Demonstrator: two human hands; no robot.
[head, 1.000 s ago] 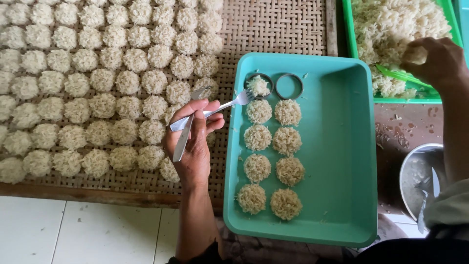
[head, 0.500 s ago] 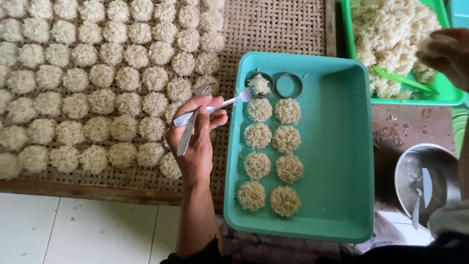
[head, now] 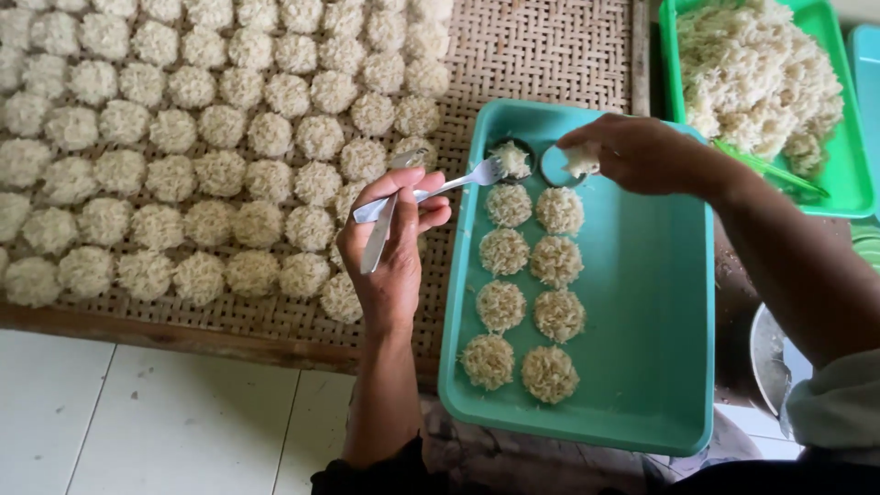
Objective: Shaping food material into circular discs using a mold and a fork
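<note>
Mid-frame, the left hand grips a fork; the right hand pinches a noodle clump over the ring mould in the teal tray. I'd drop it centred and press evenly.

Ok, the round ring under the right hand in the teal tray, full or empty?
Nearly empty. The ring shows bare bottom, and the right hand holds a small noodle clump at its rim.

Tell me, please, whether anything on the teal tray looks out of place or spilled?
Nothing stands out. The noodle rounds lie in two neat columns on the teal tray, none spilled. The left hand holds a fork; the right hand pinches noodles over a ring mould.
</note>
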